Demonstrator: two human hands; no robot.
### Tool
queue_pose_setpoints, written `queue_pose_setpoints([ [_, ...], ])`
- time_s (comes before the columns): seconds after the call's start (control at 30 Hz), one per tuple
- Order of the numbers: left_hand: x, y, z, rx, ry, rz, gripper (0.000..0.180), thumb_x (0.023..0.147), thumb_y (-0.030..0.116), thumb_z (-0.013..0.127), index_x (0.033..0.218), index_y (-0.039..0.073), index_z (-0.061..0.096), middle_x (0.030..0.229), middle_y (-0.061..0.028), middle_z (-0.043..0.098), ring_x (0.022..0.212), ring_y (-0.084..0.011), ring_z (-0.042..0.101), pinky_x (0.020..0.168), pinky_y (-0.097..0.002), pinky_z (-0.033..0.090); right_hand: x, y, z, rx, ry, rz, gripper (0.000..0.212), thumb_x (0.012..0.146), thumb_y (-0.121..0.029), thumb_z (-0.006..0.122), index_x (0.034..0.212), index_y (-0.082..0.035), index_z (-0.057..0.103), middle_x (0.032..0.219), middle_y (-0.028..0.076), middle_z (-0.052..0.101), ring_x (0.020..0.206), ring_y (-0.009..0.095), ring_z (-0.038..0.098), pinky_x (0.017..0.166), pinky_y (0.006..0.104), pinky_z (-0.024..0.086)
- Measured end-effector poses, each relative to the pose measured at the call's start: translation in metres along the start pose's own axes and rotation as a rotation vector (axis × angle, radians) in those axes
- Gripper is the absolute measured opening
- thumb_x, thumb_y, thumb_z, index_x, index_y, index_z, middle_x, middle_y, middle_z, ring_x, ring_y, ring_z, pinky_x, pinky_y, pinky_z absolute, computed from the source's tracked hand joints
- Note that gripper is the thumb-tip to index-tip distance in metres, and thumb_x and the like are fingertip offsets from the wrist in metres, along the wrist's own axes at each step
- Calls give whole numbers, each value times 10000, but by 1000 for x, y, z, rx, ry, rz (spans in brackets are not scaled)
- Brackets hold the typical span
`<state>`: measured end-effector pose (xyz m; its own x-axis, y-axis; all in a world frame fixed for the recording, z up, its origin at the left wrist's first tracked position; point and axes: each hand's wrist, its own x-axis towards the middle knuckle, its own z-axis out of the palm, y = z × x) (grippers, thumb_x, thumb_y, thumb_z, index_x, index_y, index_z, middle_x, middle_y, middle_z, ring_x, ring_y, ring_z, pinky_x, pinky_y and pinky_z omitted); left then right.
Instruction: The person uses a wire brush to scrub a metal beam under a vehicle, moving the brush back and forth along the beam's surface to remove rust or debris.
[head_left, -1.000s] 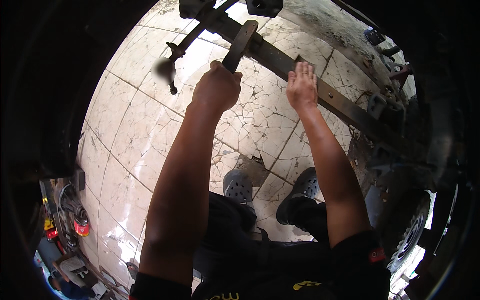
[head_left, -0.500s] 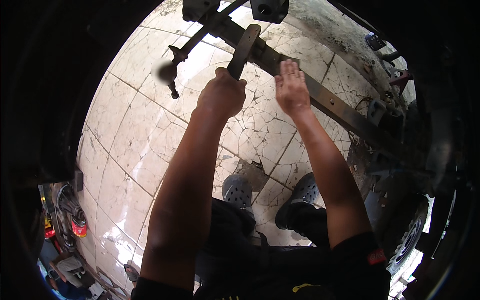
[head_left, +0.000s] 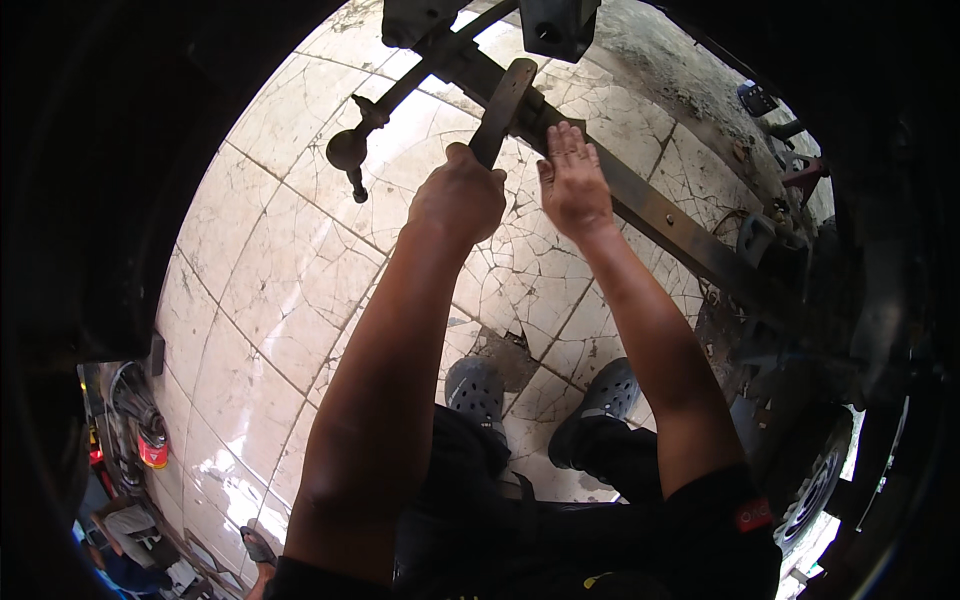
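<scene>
My left hand (head_left: 460,195) is closed around the lower end of a flat dark metal wrench (head_left: 505,100), which slants up to a joint on a long rusty steel bar (head_left: 660,215). That bar runs diagonally from the upper middle down to the right. My right hand (head_left: 572,180) lies flat on the bar with fingers spread, just right of the wrench. A thin rod ending in a ball joint (head_left: 350,150) hangs off the bar's upper end, left of my left hand.
White cracked floor tiles (head_left: 270,290) lie below. My two feet in grey perforated clogs (head_left: 478,390) stand under the bar. A vehicle wheel (head_left: 815,480) sits at lower right, dark bodywork at the left rim, and tools and clutter (head_left: 140,440) at lower left.
Both hands have slid left and down along the bar. The wrench handle has swung with my left hand. My right hand has gone from gripping the bar's edge to lying flat on it.
</scene>
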<state>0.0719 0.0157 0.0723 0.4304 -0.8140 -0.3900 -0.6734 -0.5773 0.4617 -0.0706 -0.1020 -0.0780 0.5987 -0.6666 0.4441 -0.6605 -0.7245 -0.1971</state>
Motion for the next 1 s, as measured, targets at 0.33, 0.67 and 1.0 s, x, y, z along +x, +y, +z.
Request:
queue_pose_setpoints([
  [0.33, -2, 4, 0, -3, -11, 10, 520, 975, 350, 501, 1218, -94, 384, 1115, -306, 629, 1076, -415, 628, 928, -452, 495, 18, 18, -4, -5, -13, 229, 571, 1028, -373, 316, 1425, 29, 399, 1489, 230, 378, 1406, 377, 325, 1167, 471, 223],
  [0.67, -2, 4, -2, -3, -48, -13, 525, 978, 349, 495, 1233, -94, 376, 1133, -304, 623, 1100, -410, 617, 941, -445, 490, 30, 10, -6, -19, -80, 348, 578, 1022, -369, 337, 1426, 42, 391, 1482, 245, 379, 1407, 372, 326, 1164, 469, 236],
  [1.0, 1, 3, -2, -17, -69, -25, 527, 973, 354, 512, 1242, -78, 375, 1151, -291, 624, 1114, -396, 613, 952, -441, 481, 47, 8, -16, 94, -186, 400, 592, 1017, -366, 295, 1437, 46, 361, 1492, 245, 364, 1408, 379, 315, 1166, 472, 222],
])
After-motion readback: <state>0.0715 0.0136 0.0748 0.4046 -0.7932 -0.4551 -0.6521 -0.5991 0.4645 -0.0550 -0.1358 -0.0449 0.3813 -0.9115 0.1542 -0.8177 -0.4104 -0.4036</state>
